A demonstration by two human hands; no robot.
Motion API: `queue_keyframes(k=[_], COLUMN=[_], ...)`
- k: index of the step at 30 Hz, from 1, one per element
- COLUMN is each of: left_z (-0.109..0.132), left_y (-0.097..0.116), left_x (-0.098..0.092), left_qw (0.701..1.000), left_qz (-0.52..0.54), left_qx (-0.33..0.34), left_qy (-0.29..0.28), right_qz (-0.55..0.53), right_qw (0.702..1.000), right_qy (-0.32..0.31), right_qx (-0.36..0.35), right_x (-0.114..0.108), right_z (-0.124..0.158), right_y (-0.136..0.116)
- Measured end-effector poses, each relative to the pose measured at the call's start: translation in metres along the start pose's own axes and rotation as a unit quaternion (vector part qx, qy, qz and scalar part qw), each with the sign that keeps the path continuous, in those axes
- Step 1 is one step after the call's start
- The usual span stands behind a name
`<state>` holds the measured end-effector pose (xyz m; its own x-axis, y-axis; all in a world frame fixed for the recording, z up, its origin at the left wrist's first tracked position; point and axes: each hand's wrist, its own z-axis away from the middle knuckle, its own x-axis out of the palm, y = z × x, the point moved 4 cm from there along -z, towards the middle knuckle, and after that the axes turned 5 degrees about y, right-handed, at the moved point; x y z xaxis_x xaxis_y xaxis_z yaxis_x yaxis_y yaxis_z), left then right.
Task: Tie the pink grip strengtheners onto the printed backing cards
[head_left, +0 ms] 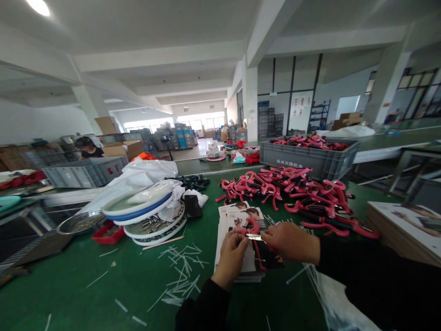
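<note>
One pink tool (255, 225) is pinched in the left hand (231, 253); the right hand (288, 241) grips silver snips (254, 237). Snipping seems the step; next calls for holding still.

Green table (113, 289), leaflet stack (248, 262) lying on it, with a heap of pink tools (285, 186) just behind and to the right of the stack, and a grey bin (299, 158) farther back. Left of the stack: loose white strips (186, 257), a wooden stick (163, 242), piled round trays (155, 240), a red tray (109, 233) and a black block (193, 206). Right of the stack: more thin strips close by, a clear bag (339, 299) nearer the front, and another printed pile (386, 225) well apart.
</note>
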<state>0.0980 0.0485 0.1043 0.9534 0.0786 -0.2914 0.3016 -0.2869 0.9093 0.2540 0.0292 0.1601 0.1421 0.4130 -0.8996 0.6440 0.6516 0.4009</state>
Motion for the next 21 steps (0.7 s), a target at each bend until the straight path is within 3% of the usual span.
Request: queue_keyframes(k=[5,8,13,15,18,21], left_z=[0.000,-0.002,0.013,0.023,0.035,0.041], left_y=[-0.004,-0.016,-0.035,-0.029,-0.009,0.000], left_x=[-0.001,-0.019,-0.065,-0.068,-0.048,-0.034], left_qw=[0.998,0.987,0.937,0.947,0.981,0.982], left_qz=[0.016,0.011,-0.026,-0.053,-0.131,-0.168], left_qx=[-0.005,-0.023,-0.058,-0.025,0.071,0.073], left_qy=[0.058,0.158,0.343,0.315,0.124,0.056], right_qz=[-0.030,-0.093,-0.202,-0.207,-0.207,-0.257], right_qw=[0.999,0.993,0.965,0.960,0.955,0.942], right_qy=[-0.021,-0.034,-0.138,-0.170,-0.200,-0.207], right_qx=[0.028,0.069,0.095,0.084,0.067,0.053], right_x=[0.003,-0.007,-0.031,-0.035,-0.032,-0.026], right_z=[0.005,0.007,-0.002,-0.010,-0.024,-0.034], right_y=[0.002,0.010,0.016,0.012,0.007,0.007])
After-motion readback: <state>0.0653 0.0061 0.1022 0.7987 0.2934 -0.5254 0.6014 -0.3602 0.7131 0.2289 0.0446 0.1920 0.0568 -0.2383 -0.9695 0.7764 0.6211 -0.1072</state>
